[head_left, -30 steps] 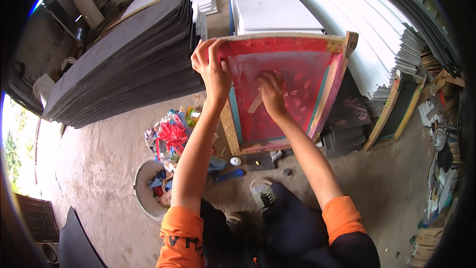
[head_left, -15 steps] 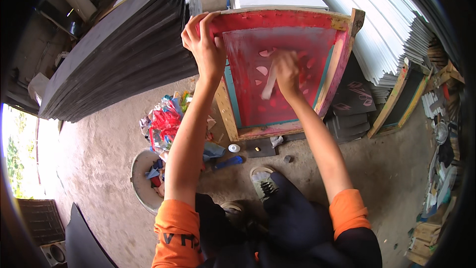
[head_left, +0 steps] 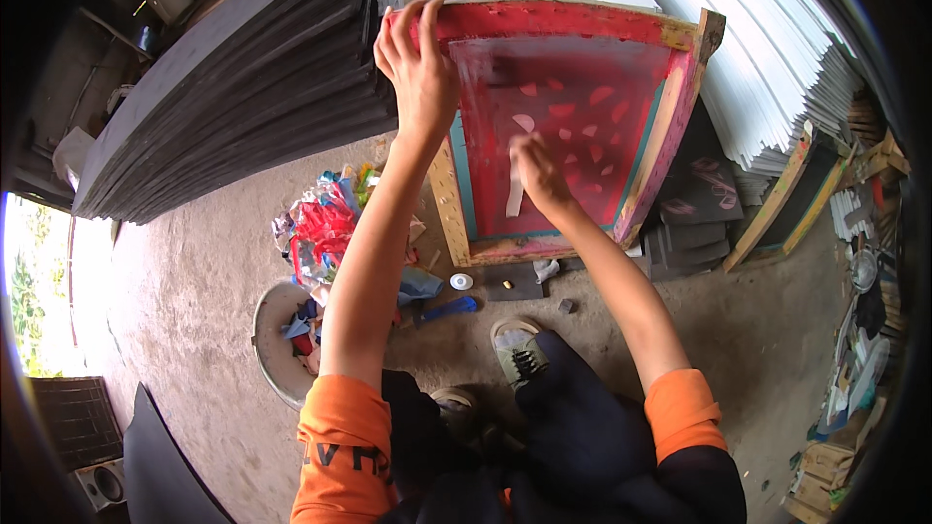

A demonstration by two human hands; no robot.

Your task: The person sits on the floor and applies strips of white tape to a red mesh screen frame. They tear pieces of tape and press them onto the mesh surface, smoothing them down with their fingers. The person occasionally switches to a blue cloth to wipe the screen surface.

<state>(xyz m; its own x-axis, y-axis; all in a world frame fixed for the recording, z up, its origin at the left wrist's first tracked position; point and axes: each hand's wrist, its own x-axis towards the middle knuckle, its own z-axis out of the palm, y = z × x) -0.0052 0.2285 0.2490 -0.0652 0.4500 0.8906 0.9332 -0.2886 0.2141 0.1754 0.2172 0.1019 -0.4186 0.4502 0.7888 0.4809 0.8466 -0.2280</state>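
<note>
A wooden silk-screen frame with red-stained mesh stands upright and tilted before me. Pale pink and red half-round shapes show on the mesh. My left hand is closed over the frame's top left corner, fingers hooked across the red upper bar. At the middle of the mesh, my right hand pinches a narrow whitish strip, which hangs down from the fingers. I cannot tell whether the strip is cloth, paper or tape.
Tall stacks of black sheets and white sheets flank the frame. Left of my legs are a rag pile and a bucket of scraps. A blue tool and a white round lid lie near my shoes. Another frame leans at right.
My right hand has moved down and left across the mesh with the strip, uncovering more half-round shapes. The left hand stays on the frame's corner; the view has shifted slightly.
</note>
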